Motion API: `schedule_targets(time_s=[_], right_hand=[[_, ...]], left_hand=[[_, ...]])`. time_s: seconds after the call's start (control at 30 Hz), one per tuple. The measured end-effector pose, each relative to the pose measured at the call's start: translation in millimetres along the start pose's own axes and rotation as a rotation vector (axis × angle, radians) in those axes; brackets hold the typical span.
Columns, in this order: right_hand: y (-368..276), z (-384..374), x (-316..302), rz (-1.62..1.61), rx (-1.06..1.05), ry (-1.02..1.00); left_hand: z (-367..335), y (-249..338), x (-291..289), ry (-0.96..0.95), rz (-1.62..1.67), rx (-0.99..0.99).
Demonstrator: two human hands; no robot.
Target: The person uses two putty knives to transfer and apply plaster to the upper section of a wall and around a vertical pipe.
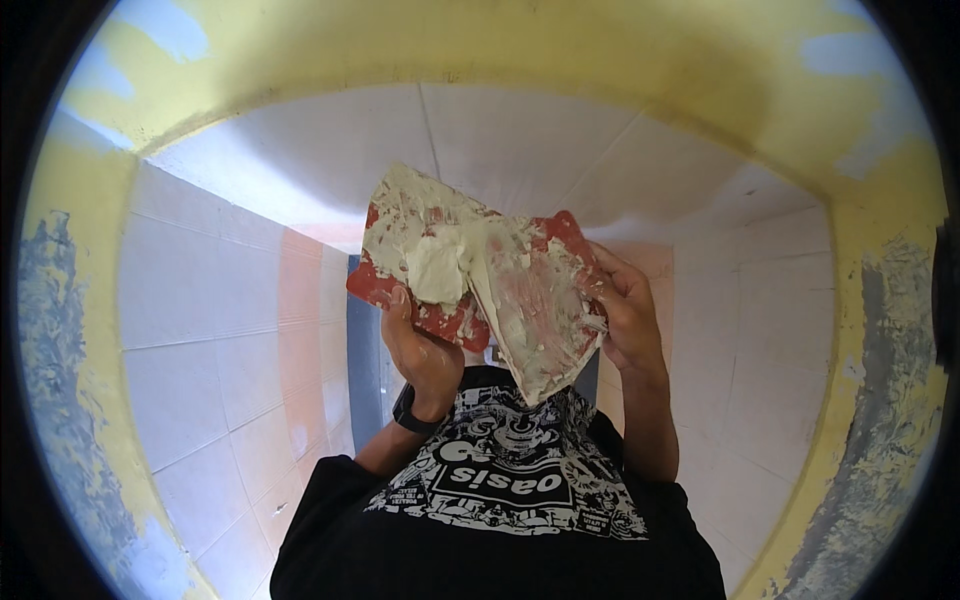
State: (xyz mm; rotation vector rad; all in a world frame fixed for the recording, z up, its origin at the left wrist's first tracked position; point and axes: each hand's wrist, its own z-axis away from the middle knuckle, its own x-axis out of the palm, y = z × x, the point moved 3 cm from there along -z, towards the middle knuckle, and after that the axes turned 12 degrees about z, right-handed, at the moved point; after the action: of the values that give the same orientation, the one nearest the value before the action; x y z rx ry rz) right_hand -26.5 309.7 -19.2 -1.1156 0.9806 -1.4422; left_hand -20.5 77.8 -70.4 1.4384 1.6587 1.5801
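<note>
Two red plastic putty spreaders are held up in front of my chest, both smeared with off-white putty. My left hand (pixel 425 352) grips the left spreader (pixel 415 205) by its lower edge, the thumb lying on its face. A thick lump of putty (pixel 437 268) sits on that spreader. The right spreader (pixel 545 300) is tilted, and its left edge meets the lump or lies just over it. My right hand (pixel 628 308) is closed on its right side, with some fingers hidden behind it. Putty specks mark my left hand.
Pale tiled walls rise on the left (pixel 200 300) and right (pixel 780 330), with another tiled wall (pixel 520 130) close ahead. Above the tiles runs a yellow painted wall (pixel 520 45). Rough grey patches (pixel 60 330) and whitish ones mark the yellow paint at both sides.
</note>
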Motion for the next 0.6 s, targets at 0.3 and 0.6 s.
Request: schedule_targets(time_s=[0.3,0.6], right_hand=[[-12.9,-9.0,2.3,-0.264,0.021,-0.122],[-38.2,-12.3,-13.2,-0.051,0.006,-0.141]], left_hand=[[-19.3,25.8,10.6,0.117,0.586,-0.449],[-33.4,17.8,-2.5,0.039,0.768,-0.566]])
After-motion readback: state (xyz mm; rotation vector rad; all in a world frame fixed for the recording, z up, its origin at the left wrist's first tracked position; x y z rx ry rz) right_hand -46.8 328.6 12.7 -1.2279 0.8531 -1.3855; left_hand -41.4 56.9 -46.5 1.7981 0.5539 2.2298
